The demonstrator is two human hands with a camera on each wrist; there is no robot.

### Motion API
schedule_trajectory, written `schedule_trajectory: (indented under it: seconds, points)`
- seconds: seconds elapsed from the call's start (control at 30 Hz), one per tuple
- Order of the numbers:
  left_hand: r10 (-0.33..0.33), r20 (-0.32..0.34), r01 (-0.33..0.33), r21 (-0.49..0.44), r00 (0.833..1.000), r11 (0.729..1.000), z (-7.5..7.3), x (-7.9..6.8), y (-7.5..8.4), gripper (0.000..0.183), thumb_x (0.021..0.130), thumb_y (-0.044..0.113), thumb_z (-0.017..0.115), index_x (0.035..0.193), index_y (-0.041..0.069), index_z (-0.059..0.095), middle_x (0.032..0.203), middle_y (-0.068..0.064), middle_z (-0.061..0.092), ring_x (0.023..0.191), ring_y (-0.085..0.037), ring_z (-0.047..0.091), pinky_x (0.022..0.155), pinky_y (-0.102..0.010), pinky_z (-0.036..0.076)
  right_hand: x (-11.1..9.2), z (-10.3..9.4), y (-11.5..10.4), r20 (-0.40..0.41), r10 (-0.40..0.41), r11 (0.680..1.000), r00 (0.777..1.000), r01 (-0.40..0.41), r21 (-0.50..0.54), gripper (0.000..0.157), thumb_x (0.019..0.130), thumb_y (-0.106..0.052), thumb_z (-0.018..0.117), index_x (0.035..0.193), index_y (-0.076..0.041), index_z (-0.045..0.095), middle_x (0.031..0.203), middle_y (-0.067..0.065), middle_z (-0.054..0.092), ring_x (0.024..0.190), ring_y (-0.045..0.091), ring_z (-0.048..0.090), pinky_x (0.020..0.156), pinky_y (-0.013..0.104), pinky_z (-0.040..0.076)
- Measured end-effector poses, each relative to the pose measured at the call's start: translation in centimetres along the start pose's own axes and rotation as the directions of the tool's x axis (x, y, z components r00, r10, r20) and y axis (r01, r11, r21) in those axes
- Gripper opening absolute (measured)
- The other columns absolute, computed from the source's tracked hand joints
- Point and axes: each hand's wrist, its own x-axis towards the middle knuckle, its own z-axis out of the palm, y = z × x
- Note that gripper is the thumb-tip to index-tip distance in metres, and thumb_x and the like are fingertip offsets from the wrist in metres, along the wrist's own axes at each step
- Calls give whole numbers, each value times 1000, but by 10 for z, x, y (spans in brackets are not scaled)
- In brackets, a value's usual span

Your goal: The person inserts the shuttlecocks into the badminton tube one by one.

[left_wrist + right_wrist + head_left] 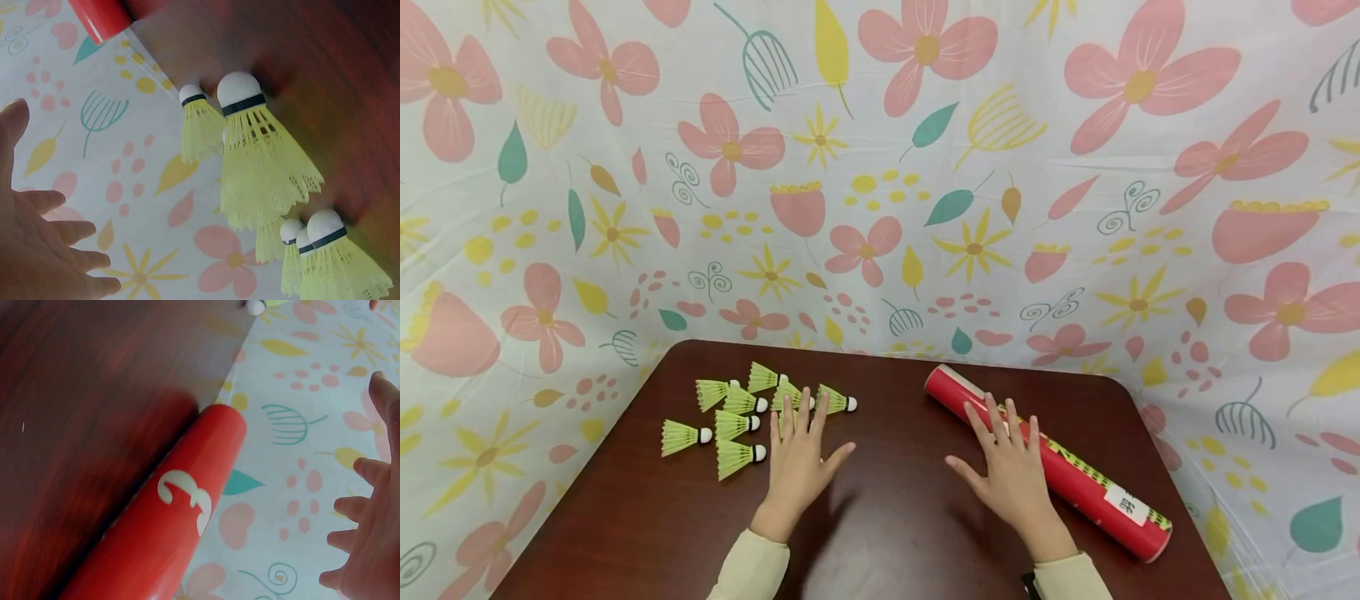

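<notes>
Both hands are released, fingers straight and spread, with nothing in their hold: the left hand (797, 471) stands at about ten o'clock from the middle of the counter (895, 550), the right hand (1009, 471) at about two. The wrist views show each apart from the things beside it.

The shuttlecocks (737, 457) lie on their sides in a loose cluster at ten o'clock, most heads aimed towards three; at least one is partly hidden behind the left hand's fingers. They look very light, with thin plastic skirts (262, 172) that would likely flex or crease under a squeeze. The firm white heads (239, 90), just above the dark bands, seem the safest place to pinch; a nudge would probably make one roll in an arc.

The red tube (1075, 477) lies slantwise under and beyond the right hand, its far end between one and two o'clock, its near end between three and four. It looks like stiff card with a smooth, glossy face, so somewhat slippery and apt to roll; whether it holds anything, and so its weight, I cannot tell. A full wrap round its middle, short of the white label (1127, 504), should balance best
</notes>
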Motion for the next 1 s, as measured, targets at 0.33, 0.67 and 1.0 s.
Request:
schedule_trajectory:
  seconds: [0.33, 0.67, 1.0]
  points:
    - [66, -30, -68, -75, 997, 995, -11, 5, -17, 77, 89, 37, 70, 152, 15, 32, 155, -16, 27, 144, -40, 11, 112, -57, 17, 6, -2, 22, -25, -72, 997, 997, 73, 12, 86, 81, -53, 69, 149, -12, 36, 156, 15, 25, 143, 38, 17, 114, 57, 0]
    - [84, -61, -92, -148, 995, 985, -16, 3, -39, 72, 86, 26, 74, 147, 7, 39, 149, -19, 38, 140, -42, 24, 109, -59, 24, 10, 1, 52, 9, -157, 984, 988, 155, 87, 90, 83, -49, 70, 154, -18, 25, 157, 13, 25, 145, 31, 18, 117, 45, -1]
    - [27, -34, -37, -367, 999, 929, -11, -4, -63, 68, 85, 14, 75, 143, 0, 42, 144, -22, 43, 133, -44, 35, 103, -61, 32, 10, 9, 82, -37, -220, 971, 975, 222, 92, 88, 78, -36, 78, 149, -6, 35, 152, 16, 34, 142, 30, 27, 118, 41, 10]
